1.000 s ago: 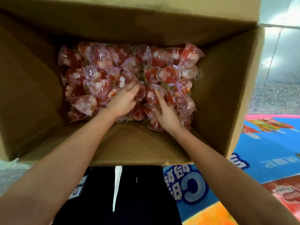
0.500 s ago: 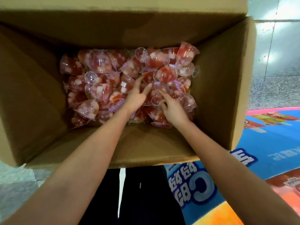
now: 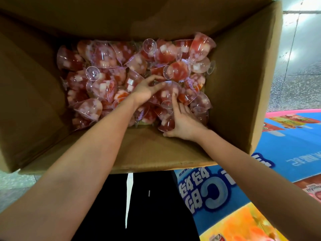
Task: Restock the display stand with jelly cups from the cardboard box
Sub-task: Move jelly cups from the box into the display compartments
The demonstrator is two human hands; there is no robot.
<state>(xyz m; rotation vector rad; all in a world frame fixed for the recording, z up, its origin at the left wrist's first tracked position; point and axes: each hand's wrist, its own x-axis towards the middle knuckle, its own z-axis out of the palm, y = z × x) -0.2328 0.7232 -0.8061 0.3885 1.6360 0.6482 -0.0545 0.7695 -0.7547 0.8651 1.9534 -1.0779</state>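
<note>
The jelly cups point(image 3: 107, 56) are lying in a loose heap on the bottom of the cardboard box point(image 3: 243, 84), which fills the upper part of the frame. Many are tipped on the side, with their clear stemmed feet pointing every way. At the centre of the heap, a middle cup point(image 3: 169, 92) is touched by the thumb of the left hand point(image 3: 145, 91), whose fingers are curved and half spread; whether a grip is closed cannot be told. Just below, a lower cup point(image 3: 166, 123) is held between thumb and palm of the right hand point(image 3: 185, 122), while its forefinger is stretched up to the middle cup. The display stand is not surely seen; only a printed blue surface point(image 3: 278, 162) appears at the lower right. If a cup is pulled up quickly, neighbours hooked on its foot may be dragged out and dropped, and a hard squeeze may crack the thin plastic.
</note>
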